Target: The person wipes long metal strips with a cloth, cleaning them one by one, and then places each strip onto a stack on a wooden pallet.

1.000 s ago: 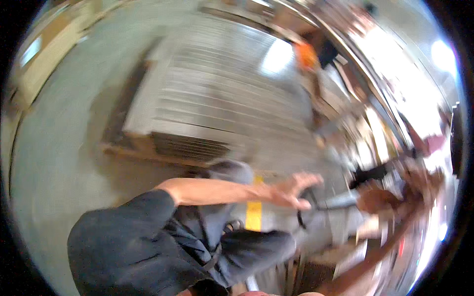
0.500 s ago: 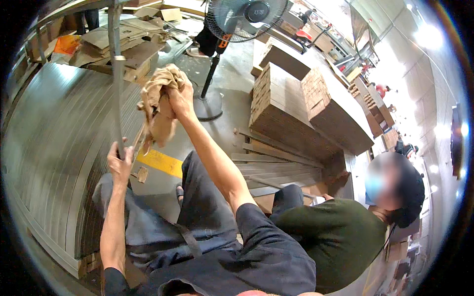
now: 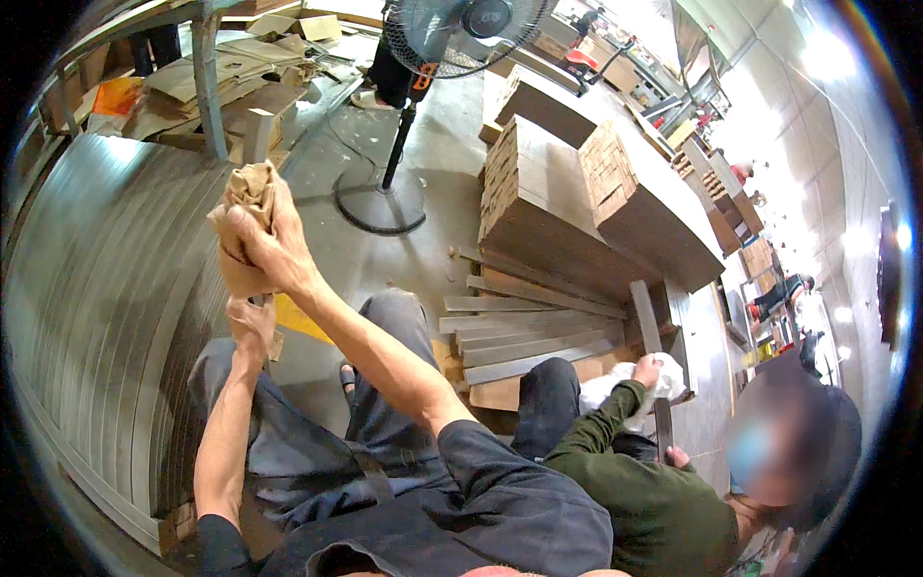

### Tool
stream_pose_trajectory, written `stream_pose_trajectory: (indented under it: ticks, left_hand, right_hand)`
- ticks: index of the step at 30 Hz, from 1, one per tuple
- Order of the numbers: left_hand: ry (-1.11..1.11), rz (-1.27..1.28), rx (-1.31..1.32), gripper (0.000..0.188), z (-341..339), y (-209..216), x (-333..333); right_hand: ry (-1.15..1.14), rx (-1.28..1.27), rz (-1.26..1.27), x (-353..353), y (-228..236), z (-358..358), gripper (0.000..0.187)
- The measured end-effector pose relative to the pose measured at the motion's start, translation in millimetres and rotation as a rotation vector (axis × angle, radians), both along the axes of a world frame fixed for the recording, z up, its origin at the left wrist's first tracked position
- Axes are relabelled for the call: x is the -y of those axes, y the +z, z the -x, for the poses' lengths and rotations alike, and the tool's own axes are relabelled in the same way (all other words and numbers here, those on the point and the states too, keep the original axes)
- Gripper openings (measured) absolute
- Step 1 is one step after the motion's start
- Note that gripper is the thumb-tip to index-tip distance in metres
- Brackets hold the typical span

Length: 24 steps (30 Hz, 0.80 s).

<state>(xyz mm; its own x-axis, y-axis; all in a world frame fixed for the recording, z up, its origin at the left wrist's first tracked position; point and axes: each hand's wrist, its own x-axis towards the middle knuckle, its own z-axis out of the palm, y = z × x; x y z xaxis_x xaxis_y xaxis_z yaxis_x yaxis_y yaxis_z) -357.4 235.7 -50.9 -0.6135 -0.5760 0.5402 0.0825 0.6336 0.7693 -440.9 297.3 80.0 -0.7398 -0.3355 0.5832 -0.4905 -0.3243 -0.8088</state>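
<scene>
A tan cloth (image 3: 245, 264) is bunched in my right hand (image 3: 281, 245), whose fingers are closed around it. The cloth is wrapped about a narrow grey strip (image 3: 257, 137), and the strip's far end sticks out above. Just below the cloth, my left hand (image 3: 252, 329) is closed around the strip's lower part; its fingers are partly hidden. Both hands are over the gap beside a wide stack of grey strips (image 3: 106, 250) on my left.
At right, a co-worker in a dark green top (image 3: 635, 500) holds a white cloth (image 3: 625, 385) and a grey strip (image 3: 646, 317). A standing fan (image 3: 394, 144), stacked boards (image 3: 548, 202) and fanned-out strips (image 3: 538, 337) lie ahead. Flattened cardboard (image 3: 207, 72) is piled far left.
My right hand has moved left and down, bringing the cloth around the strip. The strip's far end now shows above the cloth. The co-worker's strip and white cloth have come into view.
</scene>
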Motion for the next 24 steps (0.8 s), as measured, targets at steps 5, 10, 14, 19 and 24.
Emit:
stream_pose_trajectory:
  ticks: [5, 10, 14, 19, 24]
  left_hand:
    - [0.000, 0.008, 0.033, 0.028, -5.6, -5.0, -10.1]
    - [-0.142, 0.050, -0.042, 0.040, -12.8, -23.4, -13.6]
    - [-0.400, -0.454, -0.124, 0.063, -11.3, -15.1, -19.0]
    - [-0.179, 0.025, 0.047, 0.052, -13.7, -20.1, -19.8]
    - [-0.067, 0.054, 0.272, 0.039, -23.3, -16.1, -32.2]
  right_hand:
    - [-0.068, 0.133, -0.143, 6.7, 21.9, 18.4, 0.020]
    - [-0.142, 0.250, -0.141, 0.5, -18.0, 9.3, 0.021]
    - [-0.164, 0.183, -0.259, -9.3, -68.3, -29.8, 0.020]
    - [-0.099, 0.253, -0.103, -22.3, -34.1, -11.7, 0.016]
    - [-0.041, 0.208, 0.058, -38.7, 50.8, 48.4, 0.047]
